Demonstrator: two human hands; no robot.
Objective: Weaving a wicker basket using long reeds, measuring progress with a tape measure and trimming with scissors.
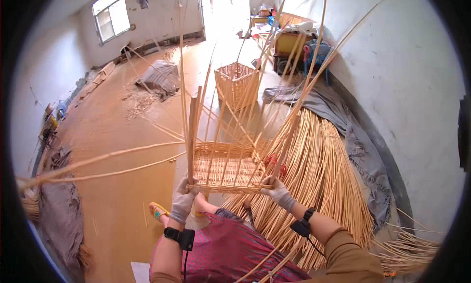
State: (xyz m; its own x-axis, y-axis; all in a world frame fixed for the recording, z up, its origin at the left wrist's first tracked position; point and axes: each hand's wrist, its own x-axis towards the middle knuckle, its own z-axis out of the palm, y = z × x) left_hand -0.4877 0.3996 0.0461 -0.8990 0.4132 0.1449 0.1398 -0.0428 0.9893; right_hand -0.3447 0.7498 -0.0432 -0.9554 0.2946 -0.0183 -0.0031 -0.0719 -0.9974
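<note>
In front of me is an unfinished woven wicker basket (230, 189) with a low rectangular body. Long upright canes (182, 82) fan out from its sides. At its near left corner, my gloved left hand (184, 194) is closed around the basket's edge, by the foot of a thick corner stick (192, 131). My right hand (277, 190), gloved too, grips the near right corner, beside another corner stick (288, 141). The fingertips of both hands are partly hidden by the weave and sticks. Red handles of a tool (280, 169) show just behind the right corner.
A large bundle of peeled canes (338, 185) spreads across the floor on my right, beside grey cloth (360, 150). A tall finished-looking wicker basket (237, 89) stands ahead. Farther left sits a cloth-covered heap (159, 78) near shavings. Purple patterned cloth (221, 248) covers my lap.
</note>
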